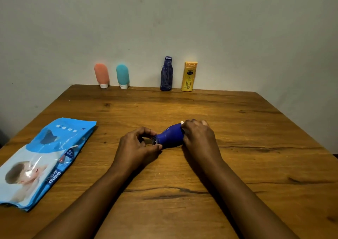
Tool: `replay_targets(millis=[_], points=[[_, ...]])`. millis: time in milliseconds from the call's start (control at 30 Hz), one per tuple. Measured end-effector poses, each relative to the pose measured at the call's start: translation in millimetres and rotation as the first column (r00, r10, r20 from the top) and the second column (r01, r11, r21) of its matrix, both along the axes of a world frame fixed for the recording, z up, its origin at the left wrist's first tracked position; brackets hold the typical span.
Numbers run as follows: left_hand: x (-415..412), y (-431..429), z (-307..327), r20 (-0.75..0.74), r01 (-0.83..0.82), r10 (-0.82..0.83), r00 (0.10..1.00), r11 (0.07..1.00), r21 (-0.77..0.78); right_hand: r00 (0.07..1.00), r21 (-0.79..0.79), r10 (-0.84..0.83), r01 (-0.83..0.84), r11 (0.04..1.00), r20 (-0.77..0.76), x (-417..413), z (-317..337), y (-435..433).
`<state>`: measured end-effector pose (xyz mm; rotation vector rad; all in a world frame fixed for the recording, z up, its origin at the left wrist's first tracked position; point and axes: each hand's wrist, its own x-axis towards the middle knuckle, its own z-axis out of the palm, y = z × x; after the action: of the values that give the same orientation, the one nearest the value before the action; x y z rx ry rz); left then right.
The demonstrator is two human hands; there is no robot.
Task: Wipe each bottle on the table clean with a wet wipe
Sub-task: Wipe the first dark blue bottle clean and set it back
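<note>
- Wooden table (237,120), with the blue bottle (171,136) on its side near the middle, neck toward the left; well apart from the row at the far edge.
- Left hand (136,147) at the cap end; fingers and thumb curled round the cap, pinching it to steady the bottle.
- Right hand (198,136) closed over the base end, fingers bent round the body; scrap of white (182,122) showing at the knuckles (most likely the wet wipe, otherwise hidden under the palm).
- Step in hand, as a judgement: rubbing down the lower body of this one bottle while gripping its cap.
- Left to do, by the look of it: coral tube (101,74), teal tube (122,75), dark blue bottle (166,74) and yellow bottle (189,77), all upright against the wall; pale streaks on the dark blue one suggesting no wipe yet; impossible to say of the other three.
- Wipe pack (45,158) flat at the left, within reach for a fresh sheet.
- Overall: early to middling; one bottle being handled, four waiting.
</note>
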<state>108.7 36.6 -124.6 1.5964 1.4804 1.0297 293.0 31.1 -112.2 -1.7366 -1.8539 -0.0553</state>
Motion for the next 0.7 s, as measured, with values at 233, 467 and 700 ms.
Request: replay_targets(millis=[233,467,700], points=[[-1,-5,7,-0.010,0.050,-0.049,0.999,0.996,0.079,0.959,0.066,0.065,-0.049,0.997,-0.276,8,8,-8],[1,-8,6,0.105,0.064,-0.076,0.992,0.992,0.111,0.909,0.134,0.256,-0.224,0.965,-0.328,-22,10,-20],[2,-8,5,0.153,0.075,-0.094,0.984,0.989,0.125,0.969,0.157,0.160,-0.131,0.979,-0.189,-14,4,-10]])
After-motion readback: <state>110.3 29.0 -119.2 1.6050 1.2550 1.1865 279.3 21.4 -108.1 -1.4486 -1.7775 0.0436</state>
